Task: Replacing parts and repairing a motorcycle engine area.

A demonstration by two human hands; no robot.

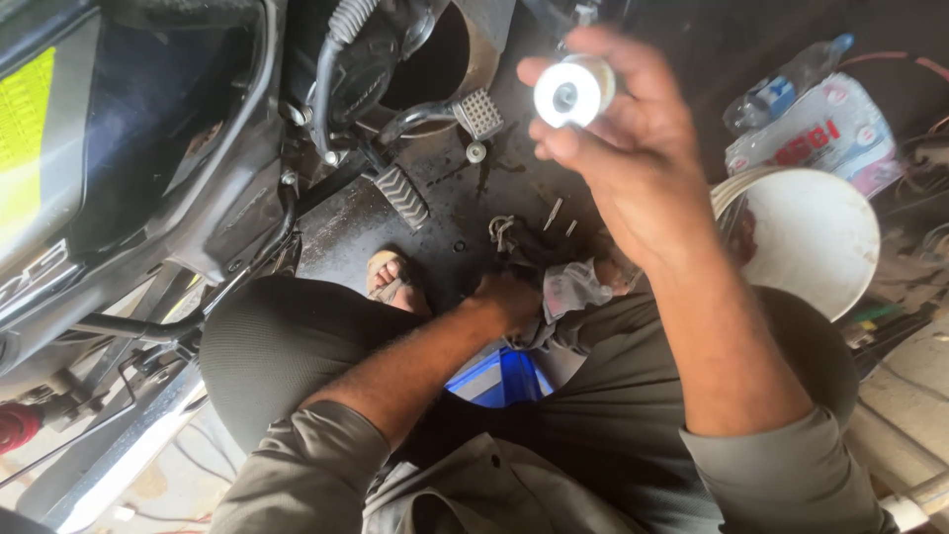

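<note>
Fingertips of the right hand (633, 148) pinch a round metal part (573, 91) (bore facing the camera), while the left hand (509, 302) grips a rag (573, 287) nearer.

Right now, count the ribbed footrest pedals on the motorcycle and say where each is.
2. One ribbed pedal sits upper centre, left of the raised right hand; the other pedal lies lower left of it, above the sandalled foot. Others may be hidden.

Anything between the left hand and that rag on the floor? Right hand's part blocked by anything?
Nothing visible in either case. The left hand is already on the rag by the person's feet. The right hand holds the shiny round metal part up in open air, fingers around its rim.
</note>
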